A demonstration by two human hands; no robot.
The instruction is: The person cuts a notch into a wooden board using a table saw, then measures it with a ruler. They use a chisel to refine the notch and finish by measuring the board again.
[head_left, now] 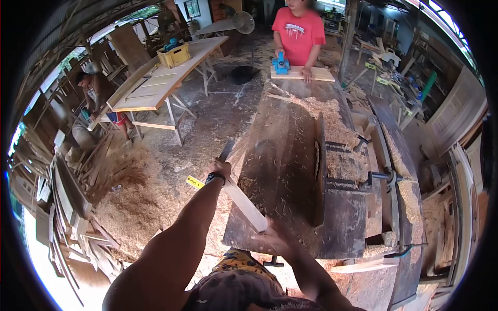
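A pale wooden strip (245, 206) slants across the near left corner of the dark workbench (342, 223). My left hand (220, 168) is closed around something dark near the strip's far end, with a black band on the wrist. Beside that wrist is a yellow tape or rule (195, 182). My right hand (272, 233), blurred by motion, is at the strip's near end; its fingers are too smeared to read. Shavings lie scattered over the bench top.
Across the bench a person in a red shirt (298, 33) holds a blue power tool (280, 65) on a board (316, 74). Clamps (378, 176) line the bench's right side. Another person (96, 93) works at left, near a long table (171, 83) with a yellow crate (175, 55).
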